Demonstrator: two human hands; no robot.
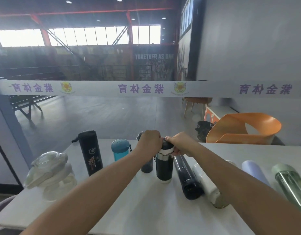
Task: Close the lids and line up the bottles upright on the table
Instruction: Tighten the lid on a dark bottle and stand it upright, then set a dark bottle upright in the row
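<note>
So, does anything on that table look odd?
Four bottles lie on their sides at the right: a dark navy bottle, a white bottle, a lavender bottle and a clear glass bottle. The left hand and right hand grip an upright black bottle.

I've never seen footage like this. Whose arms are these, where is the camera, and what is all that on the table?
There is no machine here. The arms belong to a person, and the single camera sits on their head, looking forward and down.

The left hand and right hand both grip the top of a silver-banded black bottle, apparently working at its lid. It stands on a white table.

Standing to its left are a grey bottle, a blue bottle, a tall black flask and a clear figure-shaped bottle.

Lying on their sides to its right are a dark bottle, a white bottle, a lilac bottle and a clear glass bottle.

Behind the table is an orange chair.
</note>
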